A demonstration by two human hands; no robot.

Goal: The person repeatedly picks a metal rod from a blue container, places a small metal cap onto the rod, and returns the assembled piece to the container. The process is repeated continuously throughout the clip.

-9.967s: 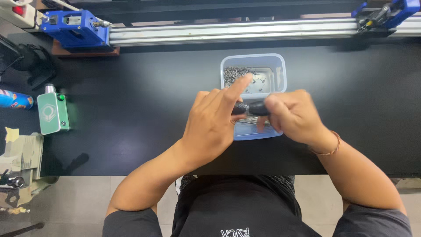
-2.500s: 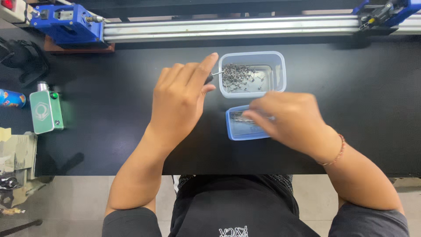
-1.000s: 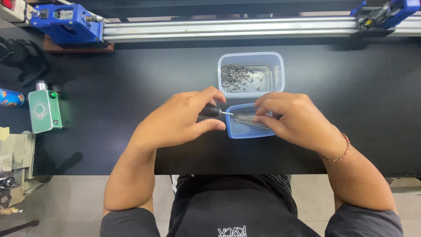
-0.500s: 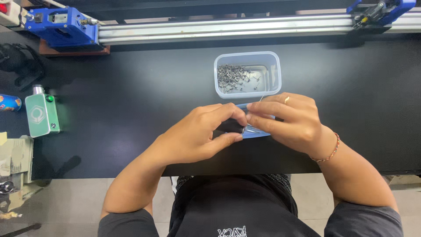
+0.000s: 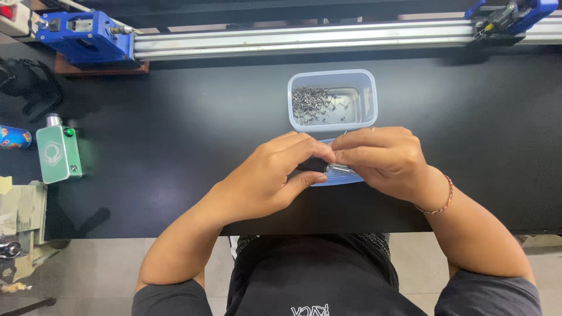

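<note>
Overhead view of a person working at a black counter [image 5: 175, 146]. The left hand [image 5: 272, 178] and the right hand [image 5: 383, 158] meet at the middle of the counter, fingertips touching. Between them sits a small dark tool [image 5: 312, 167], its grip clenched in the left hand's fingers, with the thumb below and the index finger curled over the top. The right hand pinches a thin metal pin [image 5: 342, 169] that lies against the tool's end; whether the pin enters the tool cannot be told.

Both hands hover directly above a shallow blue lid [image 5: 345, 179], of which only one edge shows beneath the fingers. Just beyond the hands stands a clear plastic tub [image 5: 369, 96], upright and open, holding a heap of small metal pins [image 5: 310, 105] gathered toward its left side. The tub and the lid lie close together; contact between them is hidden by the hands.

A red thread bracelet [image 5: 442, 199] circles the right wrist. At the far edge of the counter runs a long metal rail [image 5: 304, 40] with a blue block [image 5: 88, 38] at its left end. Well apart on the left lie a green box [image 5: 58, 153] and a dark strap [image 5: 29, 88].
</note>
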